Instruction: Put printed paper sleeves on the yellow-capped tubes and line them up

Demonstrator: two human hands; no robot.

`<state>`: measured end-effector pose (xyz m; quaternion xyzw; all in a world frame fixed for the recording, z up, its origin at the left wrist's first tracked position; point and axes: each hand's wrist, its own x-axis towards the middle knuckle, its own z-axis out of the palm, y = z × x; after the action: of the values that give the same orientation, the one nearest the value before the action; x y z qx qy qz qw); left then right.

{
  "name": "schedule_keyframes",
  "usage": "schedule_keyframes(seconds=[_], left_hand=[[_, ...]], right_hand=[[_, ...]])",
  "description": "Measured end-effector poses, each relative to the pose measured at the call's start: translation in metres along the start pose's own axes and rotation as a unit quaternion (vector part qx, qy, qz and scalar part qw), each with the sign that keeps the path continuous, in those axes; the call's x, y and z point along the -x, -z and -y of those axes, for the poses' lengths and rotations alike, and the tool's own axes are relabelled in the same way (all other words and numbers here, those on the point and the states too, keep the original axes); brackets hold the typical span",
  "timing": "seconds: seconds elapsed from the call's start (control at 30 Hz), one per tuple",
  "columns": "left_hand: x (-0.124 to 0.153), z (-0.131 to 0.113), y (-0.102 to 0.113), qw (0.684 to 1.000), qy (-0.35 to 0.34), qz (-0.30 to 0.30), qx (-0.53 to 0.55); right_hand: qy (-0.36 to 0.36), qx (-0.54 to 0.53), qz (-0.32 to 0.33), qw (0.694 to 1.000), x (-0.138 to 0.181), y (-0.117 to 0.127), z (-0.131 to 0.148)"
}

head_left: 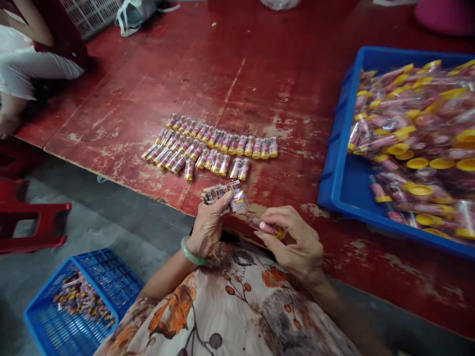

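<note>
My left hand (pixel 208 223), a green bangle on its wrist, is closed on a small stack of printed cards (pixel 219 193) and a clear wrapper (pixel 239 201) at the near edge of the worn red table (pixel 237 74). My right hand (pixel 297 242) is closed on a small pink tube with a yellow cap (pixel 270 229) in clear wrap. Both hands hover over the table edge, close together. Beyond them, several wrapped tubes (pixel 211 146) lie in two neat rows on the table.
A blue tray (pixel 343 163) full of wrapped yellow-capped tubes sits at the right. A blue basket (pixel 107 282) with more small items stands on the floor at lower left. Another person (pixel 25 59) sits at the far left beside red stools (pixel 33 217). A white crate and a bag lie at the back.
</note>
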<state>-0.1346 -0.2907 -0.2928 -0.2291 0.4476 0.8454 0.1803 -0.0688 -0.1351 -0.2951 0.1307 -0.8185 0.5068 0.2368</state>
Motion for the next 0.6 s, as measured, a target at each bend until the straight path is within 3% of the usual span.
schedule_keyframes(seconds=[0.17,0.37,0.6], left_hand=[[0.0023,-0.0018,-0.0016,1.000,0.006,0.008,0.001],[-0.0001,-0.0016,0.0021,0.999,0.037,-0.003,0.012],[-0.0031,0.0043,0.0080,1.000,0.018,0.011,0.006]], right_hand=[[0.046,0.026,0.001,0.999,0.0019,-0.0022,0.0013],[0.020,0.002,-0.020,1.000,0.0017,-0.0032,-0.0001],[0.018,0.008,-0.025,0.999,0.0039,-0.0026,0.0000]])
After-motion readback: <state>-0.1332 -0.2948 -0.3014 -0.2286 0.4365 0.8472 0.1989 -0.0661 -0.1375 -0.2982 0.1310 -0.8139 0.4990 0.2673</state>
